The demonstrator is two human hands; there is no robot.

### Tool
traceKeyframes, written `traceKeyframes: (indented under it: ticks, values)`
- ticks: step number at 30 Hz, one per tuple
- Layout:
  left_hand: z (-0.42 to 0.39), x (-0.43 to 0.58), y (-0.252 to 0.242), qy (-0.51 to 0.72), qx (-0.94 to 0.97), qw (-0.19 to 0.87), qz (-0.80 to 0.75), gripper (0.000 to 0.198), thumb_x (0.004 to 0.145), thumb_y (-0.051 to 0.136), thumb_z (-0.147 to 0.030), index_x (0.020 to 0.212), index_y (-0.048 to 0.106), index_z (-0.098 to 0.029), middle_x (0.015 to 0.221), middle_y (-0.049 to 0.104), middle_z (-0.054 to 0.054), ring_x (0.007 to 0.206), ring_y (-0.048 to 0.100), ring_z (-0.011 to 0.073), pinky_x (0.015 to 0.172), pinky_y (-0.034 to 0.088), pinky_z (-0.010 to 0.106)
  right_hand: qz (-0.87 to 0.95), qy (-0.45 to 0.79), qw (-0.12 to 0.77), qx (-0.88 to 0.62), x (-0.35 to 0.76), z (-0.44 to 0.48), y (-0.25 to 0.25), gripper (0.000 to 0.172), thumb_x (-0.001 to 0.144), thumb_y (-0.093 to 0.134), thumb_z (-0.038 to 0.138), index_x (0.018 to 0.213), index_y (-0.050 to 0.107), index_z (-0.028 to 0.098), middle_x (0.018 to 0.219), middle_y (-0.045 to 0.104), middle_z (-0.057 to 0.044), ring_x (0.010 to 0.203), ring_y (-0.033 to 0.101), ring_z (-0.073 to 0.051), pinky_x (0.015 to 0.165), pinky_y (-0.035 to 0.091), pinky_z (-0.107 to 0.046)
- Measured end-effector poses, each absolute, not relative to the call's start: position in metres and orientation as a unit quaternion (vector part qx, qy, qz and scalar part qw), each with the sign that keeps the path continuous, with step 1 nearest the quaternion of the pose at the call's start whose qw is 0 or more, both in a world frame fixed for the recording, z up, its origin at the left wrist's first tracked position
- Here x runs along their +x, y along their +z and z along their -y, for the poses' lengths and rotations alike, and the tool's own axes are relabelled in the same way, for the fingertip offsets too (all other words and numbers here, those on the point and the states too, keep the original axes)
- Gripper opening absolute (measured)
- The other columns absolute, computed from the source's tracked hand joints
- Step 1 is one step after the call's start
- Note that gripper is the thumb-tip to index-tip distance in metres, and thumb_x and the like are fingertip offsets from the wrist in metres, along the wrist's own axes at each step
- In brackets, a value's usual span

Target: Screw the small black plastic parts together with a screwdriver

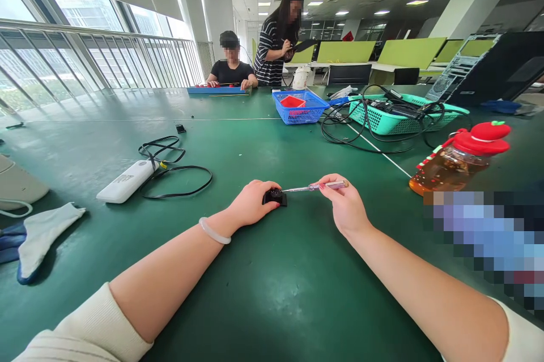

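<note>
Two grips, apart; L hand round boxy blk part; R hand round slim clear-hdl screwdriver

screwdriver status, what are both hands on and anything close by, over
Right hand gripping screwdriver, tip at or near black part. Left hand steadying that part. White device left, bottle right, both apart from hands.

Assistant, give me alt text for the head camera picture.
The wearer's left hand holds a small black part on a green table while the right hand points a slim screwdriver at it. Beyond are a seated person and a standing person.
</note>
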State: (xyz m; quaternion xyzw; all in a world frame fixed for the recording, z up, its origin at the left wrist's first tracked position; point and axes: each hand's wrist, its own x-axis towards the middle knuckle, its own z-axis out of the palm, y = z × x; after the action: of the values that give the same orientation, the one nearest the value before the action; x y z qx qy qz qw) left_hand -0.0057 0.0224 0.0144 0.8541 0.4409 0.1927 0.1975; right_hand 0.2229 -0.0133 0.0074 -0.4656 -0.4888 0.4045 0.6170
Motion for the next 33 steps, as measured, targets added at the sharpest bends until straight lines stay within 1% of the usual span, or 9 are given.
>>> traceKeyframes:
  ticks: [5,10,13,15,18,21,25,28,33]
  values:
    - [-0.022,-0.006,0.015,0.192,0.854,0.199,-0.440,0.035,0.083,0.061,-0.032,0.118,0.061,-0.026,0.114,0.069,0.004,0.110,0.057,0.0267,0.097,0.048,0.043,0.549,0.360,0.609,-0.445,0.224,0.018,0.010,0.021,0.076,0.070,0.043,0.077,0.061,0.024,0.081,0.067,-0.003,0.085,0.063,-0.023,0.080,0.049,-0.039]
    - [-0.023,-0.006,0.014,0.196,0.856,0.196,-0.437,0.034,0.083,0.062,-0.032,0.117,0.062,-0.026,0.113,0.070,0.004,0.109,0.058,0.0264,0.098,0.047,0.043,0.642,0.306,0.565,-0.419,0.222,0.025,0.012,0.016,0.084,0.063,0.040,0.081,0.061,0.025,0.086,0.068,-0.005,0.088,0.064,-0.023,0.083,0.050,-0.040]
    - [-0.023,-0.005,0.013,0.198,0.854,0.195,-0.441,0.034,0.083,0.063,-0.032,0.117,0.062,-0.027,0.113,0.070,0.004,0.109,0.059,0.0263,0.098,0.048,0.043,0.715,0.190,0.529,-0.417,0.219,0.030,0.015,0.009,0.086,0.059,0.033,0.082,0.062,0.025,0.087,0.069,-0.005,0.091,0.064,-0.025,0.088,0.048,-0.042]
    - [-0.024,-0.005,0.012,0.200,0.853,0.195,-0.441,0.035,0.082,0.063,-0.032,0.117,0.062,-0.026,0.114,0.069,0.004,0.110,0.059,0.0262,0.099,0.047,0.043,0.765,0.087,0.500,-0.397,0.215,0.033,0.018,0.004,0.084,0.060,0.026,0.083,0.064,0.026,0.082,0.071,-0.003,0.086,0.065,-0.023,0.091,0.044,-0.044]
    - [-0.024,-0.006,0.012,0.202,0.854,0.194,-0.439,0.037,0.082,0.064,-0.032,0.118,0.061,-0.026,0.117,0.069,0.004,0.111,0.058,0.0259,0.101,0.047,0.043,0.816,-0.039,0.462,-0.344,0.210,0.040,0.022,0.011,0.080,0.063,0.018,0.085,0.065,0.028,0.077,0.072,0.002,0.079,0.066,-0.020,0.096,0.038,-0.044]
    - [-0.024,-0.006,0.012,0.205,0.853,0.193,-0.440,0.038,0.082,0.064,-0.032,0.120,0.060,-0.026,0.119,0.068,0.004,0.112,0.058,0.0259,0.101,0.047,0.042,0.835,-0.113,0.438,-0.313,0.206,0.045,0.023,0.014,0.079,0.064,0.015,0.083,0.065,0.029,0.079,0.074,0.005,0.081,0.067,-0.020,0.099,0.034,-0.044]
    - [-0.024,-0.006,0.012,0.209,0.849,0.194,-0.445,0.041,0.082,0.064,-0.033,0.121,0.060,-0.026,0.119,0.068,0.005,0.110,0.059,0.0262,0.099,0.048,0.043,0.829,-0.117,0.421,-0.348,0.205,0.047,0.024,0.012,0.080,0.063,0.019,0.080,0.065,0.030,0.080,0.075,0.006,0.083,0.068,-0.020,0.101,0.031,-0.044]
    - [-0.024,-0.006,0.012,0.206,0.848,0.198,-0.447,0.042,0.081,0.065,-0.032,0.122,0.060,-0.025,0.118,0.068,0.006,0.110,0.058,0.0266,0.099,0.047,0.043,0.804,-0.116,0.440,-0.382,0.207,0.044,0.023,0.010,0.081,0.062,0.021,0.080,0.066,0.030,0.080,0.075,0.004,0.083,0.068,-0.021,0.100,0.032,-0.045]
    - [-0.024,-0.006,0.012,0.202,0.853,0.201,-0.437,0.037,0.082,0.064,-0.032,0.118,0.062,-0.026,0.116,0.069,0.004,0.111,0.058,0.0266,0.100,0.047,0.043,0.753,-0.130,0.470,-0.441,0.210,0.037,0.022,0.009,0.084,0.059,0.020,0.081,0.064,0.027,0.076,0.073,0.001,0.082,0.067,-0.022,0.100,0.032,-0.046]
